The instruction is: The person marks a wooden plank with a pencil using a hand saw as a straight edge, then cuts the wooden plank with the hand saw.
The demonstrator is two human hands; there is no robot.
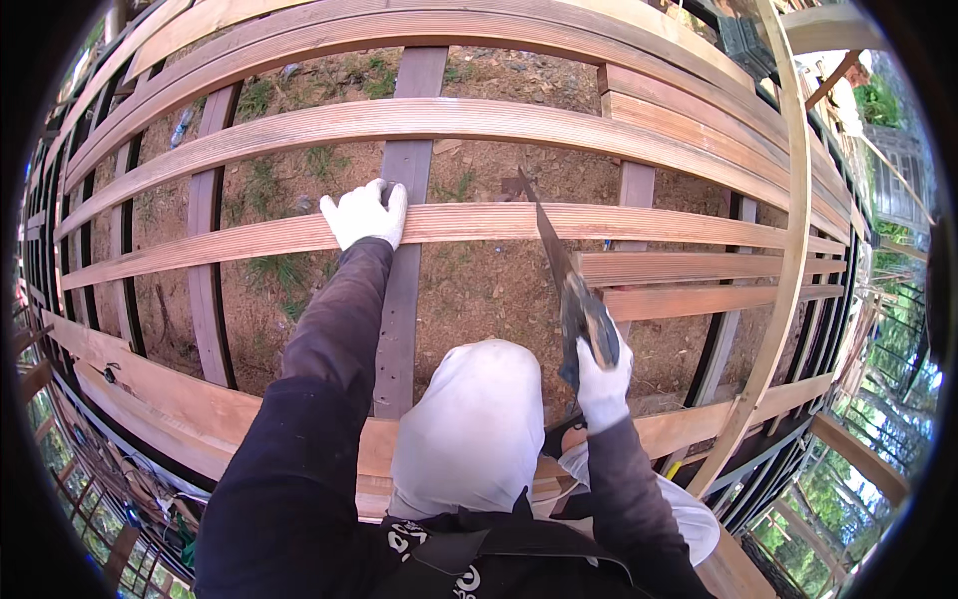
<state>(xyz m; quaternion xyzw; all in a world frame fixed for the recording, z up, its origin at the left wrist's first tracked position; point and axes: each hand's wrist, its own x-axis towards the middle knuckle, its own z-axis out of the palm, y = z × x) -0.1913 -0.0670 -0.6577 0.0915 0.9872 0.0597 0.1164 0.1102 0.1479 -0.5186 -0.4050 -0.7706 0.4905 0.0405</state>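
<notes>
My right hand [604, 371], in a white glove, is closed round the handle of a hand saw [562, 262]. The saw's dark blade lies across a long reddish grooved decking board [479, 222], with its tip pointing away from me past the board's far edge. To the left of the blade, my left hand [365, 215], also white-gloved, grips the same board, its fingers over the far edge. The hand is where the board crosses a dark grey joist [401, 280]. Whether the blade has cut into the wood I cannot tell.
More grooved boards [469, 118] run across the joists farther off. Two shorter board ends [689, 268] stop just right of the saw. A pale timber [783, 329] slants along the right. Bare soil [479, 309] shows between joists. My white-clad knee [469, 419] is near the front.
</notes>
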